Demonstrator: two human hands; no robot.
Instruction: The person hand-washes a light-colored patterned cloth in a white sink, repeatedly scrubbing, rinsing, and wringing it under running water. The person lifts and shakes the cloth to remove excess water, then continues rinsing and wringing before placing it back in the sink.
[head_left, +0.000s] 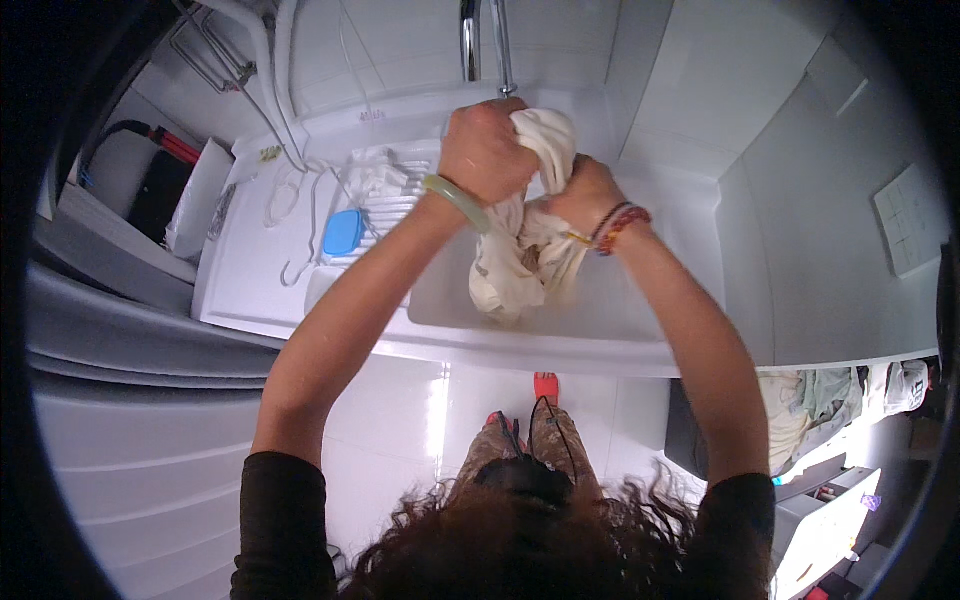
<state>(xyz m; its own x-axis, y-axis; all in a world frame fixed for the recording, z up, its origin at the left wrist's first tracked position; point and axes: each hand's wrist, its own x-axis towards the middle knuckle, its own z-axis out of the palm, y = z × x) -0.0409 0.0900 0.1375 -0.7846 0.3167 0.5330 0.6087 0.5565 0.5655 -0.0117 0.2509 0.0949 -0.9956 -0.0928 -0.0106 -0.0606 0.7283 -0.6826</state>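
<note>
A wet-looking cream cloth (506, 277) is bunched between my hands over the white sink basin (637, 300). My left hand (487, 154) grips it in a fist just below the faucet (504, 75). Lower and to the right, my right hand (589, 196) is closed around another part of the cloth. A loop of fabric arches between the two fists, and the loose ends hang down into the basin. My fingers are mostly hidden by the backs of my hands and the cloth.
Left of the basin, a ribbed washboard surface (386, 214) carries a blue soap box or lid (343, 232) and a crumpled white piece (379, 174). A white hanger (311, 225) lies beside them. A grey wall panel (817, 247) borders the right side; the sink's front edge (540, 356) is before me.
</note>
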